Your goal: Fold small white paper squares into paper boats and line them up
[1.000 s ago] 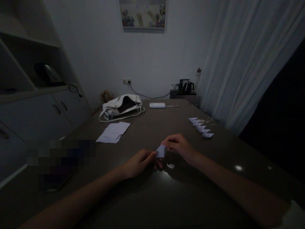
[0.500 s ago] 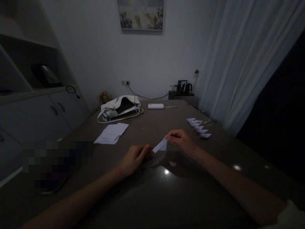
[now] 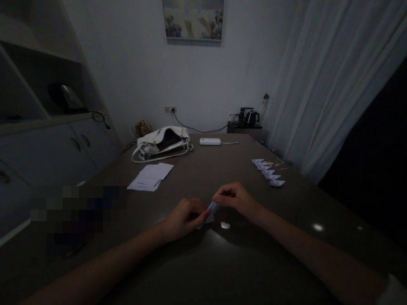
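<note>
Both hands meet low over the dark table (image 3: 222, 262), pinching a small folded paper piece (image 3: 211, 210) between them: the left hand (image 3: 184, 218) nips its lower end, the right hand (image 3: 237, 198) its upper end. Its long axis slants from lower left up to the right. Finished folded paper pieces (image 3: 269, 171) lie in a row well off to the right, and a stack of paper sheets (image 3: 151, 176) lies to the left.

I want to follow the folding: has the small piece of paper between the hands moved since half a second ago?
Yes. The folded paper has dropped lower and nearer the person, away from the row of folded pieces, pinched between left hand and right hand.
</note>
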Demonstrator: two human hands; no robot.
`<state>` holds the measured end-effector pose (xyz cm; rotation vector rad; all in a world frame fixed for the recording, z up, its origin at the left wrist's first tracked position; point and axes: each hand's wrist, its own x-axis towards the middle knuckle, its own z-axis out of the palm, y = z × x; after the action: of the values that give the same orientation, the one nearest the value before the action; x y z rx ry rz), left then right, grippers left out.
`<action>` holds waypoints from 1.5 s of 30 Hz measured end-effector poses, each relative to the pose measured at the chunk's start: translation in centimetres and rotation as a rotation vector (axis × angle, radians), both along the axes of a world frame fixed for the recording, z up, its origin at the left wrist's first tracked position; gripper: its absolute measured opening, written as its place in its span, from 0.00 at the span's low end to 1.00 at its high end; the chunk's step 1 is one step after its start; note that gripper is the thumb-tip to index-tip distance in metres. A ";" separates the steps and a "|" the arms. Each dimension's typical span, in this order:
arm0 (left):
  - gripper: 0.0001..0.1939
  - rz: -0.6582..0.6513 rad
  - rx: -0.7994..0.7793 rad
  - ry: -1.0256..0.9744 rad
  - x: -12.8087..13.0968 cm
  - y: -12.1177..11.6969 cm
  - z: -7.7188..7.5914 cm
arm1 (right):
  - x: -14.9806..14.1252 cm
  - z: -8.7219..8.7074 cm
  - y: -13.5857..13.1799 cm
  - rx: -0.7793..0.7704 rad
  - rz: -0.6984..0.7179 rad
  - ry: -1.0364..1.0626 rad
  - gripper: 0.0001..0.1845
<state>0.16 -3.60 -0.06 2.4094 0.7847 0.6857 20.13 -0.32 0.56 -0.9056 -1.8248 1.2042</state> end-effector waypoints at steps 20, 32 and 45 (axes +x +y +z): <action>0.15 0.029 0.044 0.012 0.3 0.0 -0.2 | -0.9 -0.2 -1.6 0.395 0.074 -0.300 0.09; 0.19 0.028 0.027 0.032 -0.2 0.1 0.0 | 1.1 0.5 1.0 0.365 -0.105 -0.144 0.15; 0.19 0.092 0.109 0.065 -0.3 0.3 -0.2 | -0.3 -0.4 -0.3 0.318 0.073 -0.207 0.12</action>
<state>-0.10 -3.28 -0.27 2.5173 0.9119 0.7059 19.81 -0.65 0.20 -0.8096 -2.1562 0.8519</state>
